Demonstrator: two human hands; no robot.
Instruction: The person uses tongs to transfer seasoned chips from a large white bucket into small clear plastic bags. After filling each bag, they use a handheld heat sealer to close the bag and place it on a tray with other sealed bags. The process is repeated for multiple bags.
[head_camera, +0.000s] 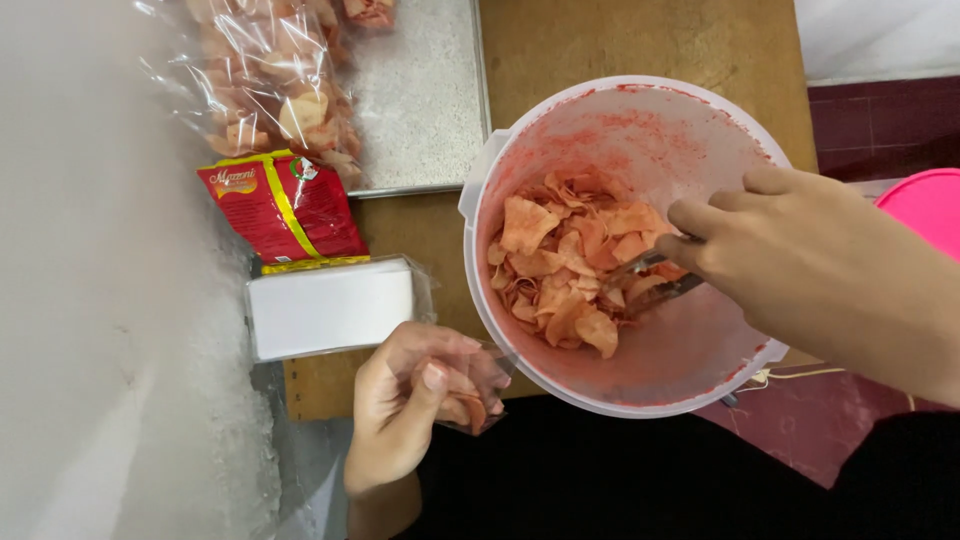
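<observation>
Closest to the person, the left hand (405, 400) is curled around the mouth of a small clear plastic bag (478, 385), thumb on top, with a few orange-red chips showing through the film. Just beyond it, the right hand (790, 260) reaches in over the rim of a large white plastic tub (520, 130), its grip clenched on metal tongs (655, 280) whose tips press into the pile. The chips (565, 260) are thin, curled and ruffled, coated in reddish powder, and they lie heaped in the bottom of the tub, whose inner wall is smeared pink with the same dust. The tub stands on a brown wooden table (640, 40). To the left of the bag lies a flat white block wrapped in clear film (330, 305), rectangular and plain. Past that sits a red packet (285, 210) with a yellow stripe and a yellow bottom edge, glossy and creased. Farther still, a crinkly clear bag of pale and orange chips (265, 80) rests against a speckled metal tray (420, 100). At the far right edge, a bright pink rounded lid (925, 205) pokes in.
</observation>
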